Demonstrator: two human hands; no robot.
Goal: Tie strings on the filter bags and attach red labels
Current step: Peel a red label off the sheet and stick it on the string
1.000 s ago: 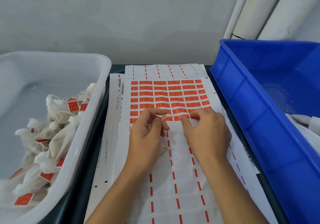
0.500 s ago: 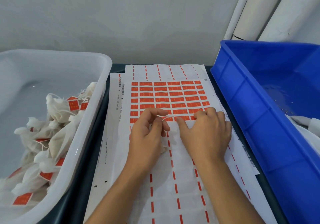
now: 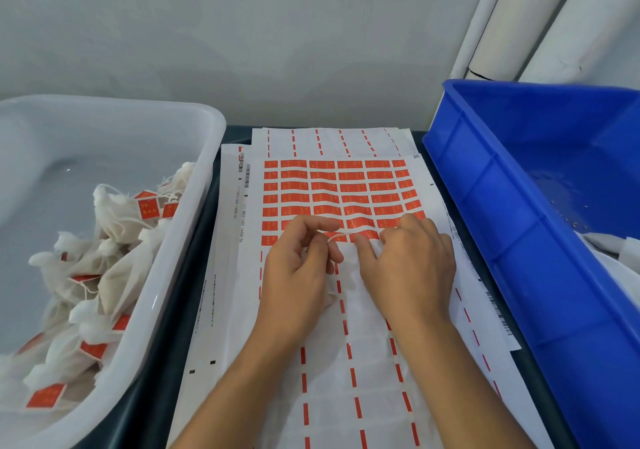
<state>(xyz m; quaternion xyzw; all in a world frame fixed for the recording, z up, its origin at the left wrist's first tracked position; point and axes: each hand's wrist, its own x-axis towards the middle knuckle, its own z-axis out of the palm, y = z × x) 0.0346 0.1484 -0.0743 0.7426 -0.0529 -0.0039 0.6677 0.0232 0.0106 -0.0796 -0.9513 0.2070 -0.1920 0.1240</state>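
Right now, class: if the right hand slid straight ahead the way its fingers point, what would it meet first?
Probably the nearest row of red labels on the sheet: the right hand rests on the peeled area, fingertips at that row's edge. Depth is hard to judge.

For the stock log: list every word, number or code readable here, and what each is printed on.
"0802-1600 14458-56", roughly, small and partly uncertain: margin of the label sheet, running sideways beside its barcodes.
Gold marks on the red labels: too small to read.
Fine print on the sheets' left and right margins: blurred, unreadable.
Labels on the filter bags: unreadable.
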